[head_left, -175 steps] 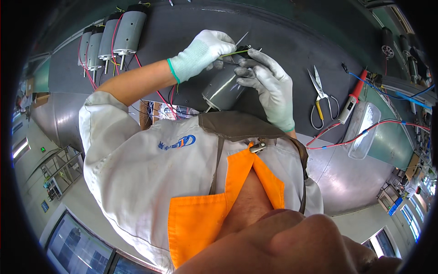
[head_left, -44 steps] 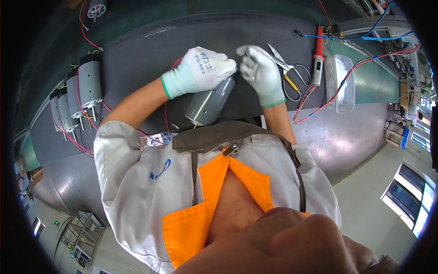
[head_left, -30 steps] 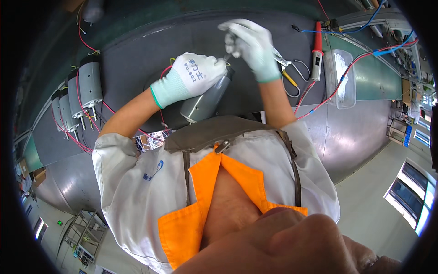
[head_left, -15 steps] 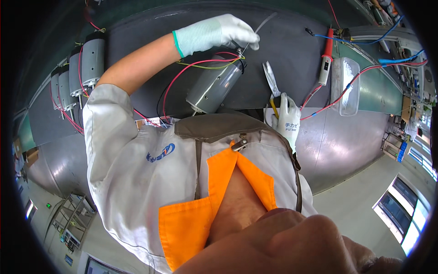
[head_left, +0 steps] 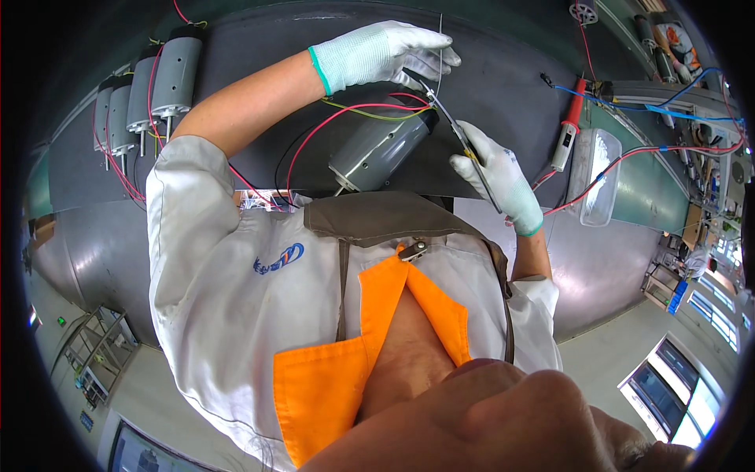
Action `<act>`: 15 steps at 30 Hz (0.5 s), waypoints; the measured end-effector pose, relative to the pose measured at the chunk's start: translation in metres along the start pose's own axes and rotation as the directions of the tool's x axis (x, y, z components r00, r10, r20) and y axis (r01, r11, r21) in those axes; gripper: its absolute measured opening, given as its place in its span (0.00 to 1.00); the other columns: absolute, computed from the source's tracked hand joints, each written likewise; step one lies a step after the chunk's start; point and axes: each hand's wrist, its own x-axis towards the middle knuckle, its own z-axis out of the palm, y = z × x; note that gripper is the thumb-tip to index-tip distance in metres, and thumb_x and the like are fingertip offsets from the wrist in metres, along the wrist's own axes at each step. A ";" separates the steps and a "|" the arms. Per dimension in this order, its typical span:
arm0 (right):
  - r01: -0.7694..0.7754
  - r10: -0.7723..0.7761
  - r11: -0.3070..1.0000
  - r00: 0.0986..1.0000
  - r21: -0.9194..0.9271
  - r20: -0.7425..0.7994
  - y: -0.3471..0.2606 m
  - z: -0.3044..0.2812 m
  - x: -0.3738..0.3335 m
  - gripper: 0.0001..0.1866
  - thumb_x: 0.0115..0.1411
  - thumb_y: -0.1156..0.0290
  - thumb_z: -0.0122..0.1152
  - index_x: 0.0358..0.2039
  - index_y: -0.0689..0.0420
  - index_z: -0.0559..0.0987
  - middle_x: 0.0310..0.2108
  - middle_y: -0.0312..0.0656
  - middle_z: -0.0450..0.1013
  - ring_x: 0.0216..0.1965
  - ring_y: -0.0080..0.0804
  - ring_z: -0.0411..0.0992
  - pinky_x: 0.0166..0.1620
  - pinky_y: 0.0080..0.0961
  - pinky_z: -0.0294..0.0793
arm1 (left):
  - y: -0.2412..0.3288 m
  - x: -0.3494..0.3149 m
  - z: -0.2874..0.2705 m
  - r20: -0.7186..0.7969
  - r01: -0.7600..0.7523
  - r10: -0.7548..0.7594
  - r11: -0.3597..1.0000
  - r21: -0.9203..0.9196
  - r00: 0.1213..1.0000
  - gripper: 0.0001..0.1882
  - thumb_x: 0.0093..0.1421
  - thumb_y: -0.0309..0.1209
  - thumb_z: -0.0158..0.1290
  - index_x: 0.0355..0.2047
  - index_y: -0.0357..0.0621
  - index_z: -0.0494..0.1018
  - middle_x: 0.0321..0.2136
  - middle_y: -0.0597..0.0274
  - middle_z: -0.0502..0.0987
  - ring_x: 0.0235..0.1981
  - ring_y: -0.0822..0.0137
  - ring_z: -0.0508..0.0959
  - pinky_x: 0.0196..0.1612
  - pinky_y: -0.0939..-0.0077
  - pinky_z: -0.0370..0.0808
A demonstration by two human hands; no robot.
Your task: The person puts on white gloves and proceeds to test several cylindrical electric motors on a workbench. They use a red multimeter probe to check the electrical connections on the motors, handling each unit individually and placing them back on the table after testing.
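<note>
My left hand (head_left: 405, 53), in a white glove with a green cuff, pinches a thin pale cable tie (head_left: 440, 47) that stands up past its fingertips. Below the fingers lies a grey cylindrical motor (head_left: 381, 151), its shaft toward me, with red, yellow-green and black wires coming off its dark far end. My right hand (head_left: 497, 175), gloved too, is closed on a pair of scissors (head_left: 450, 119) with yellow on the handles. Seen nearly edge-on, the blades reach up to the tie near the wire end; whether they touch it I cannot tell.
Several more grey motors (head_left: 174, 77) stand at the left with loose red wires. To the right lie a red-and-white test probe (head_left: 568, 130), a clear plastic tray (head_left: 599, 177) and red and blue cables (head_left: 661, 149). The dark bench top (head_left: 275, 71) runs underneath.
My right hand has risen from the bench's near edge, bringing the scissors up and left to the cable tie. The left hand still grips the tie, whose tail now stands straighter.
</note>
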 end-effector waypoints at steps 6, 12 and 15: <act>-0.098 0.099 0.984 0.995 -0.147 -0.001 -0.023 -0.007 0.004 0.28 0.61 0.53 0.70 0.53 0.60 0.76 0.26 0.47 0.75 0.26 0.44 0.76 0.31 0.36 0.74 | -0.004 -0.002 -0.008 -0.055 -0.093 0.095 0.995 0.022 0.994 0.19 0.70 0.43 0.53 0.49 0.40 0.79 0.47 0.57 0.81 0.47 0.65 0.80 0.52 0.64 0.77; -0.282 0.188 0.820 0.954 -0.498 -0.231 0.023 -0.007 -0.007 0.32 0.59 0.53 0.68 0.60 0.54 0.72 0.36 0.55 0.79 0.37 0.53 0.79 0.39 0.49 0.75 | 0.022 -0.147 -0.053 0.217 -0.318 0.237 0.796 0.516 0.947 0.20 0.67 0.40 0.56 0.47 0.34 0.80 0.42 0.50 0.82 0.47 0.60 0.80 0.52 0.67 0.75; -0.160 0.023 0.792 0.973 -0.590 -0.232 0.048 -0.011 -0.015 0.30 0.58 0.65 0.66 0.60 0.60 0.74 0.40 0.54 0.78 0.39 0.48 0.78 0.43 0.44 0.76 | 0.020 -0.230 -0.040 0.155 -0.070 -0.106 0.557 0.828 0.982 0.22 0.66 0.42 0.56 0.50 0.34 0.78 0.47 0.47 0.80 0.50 0.53 0.79 0.57 0.61 0.73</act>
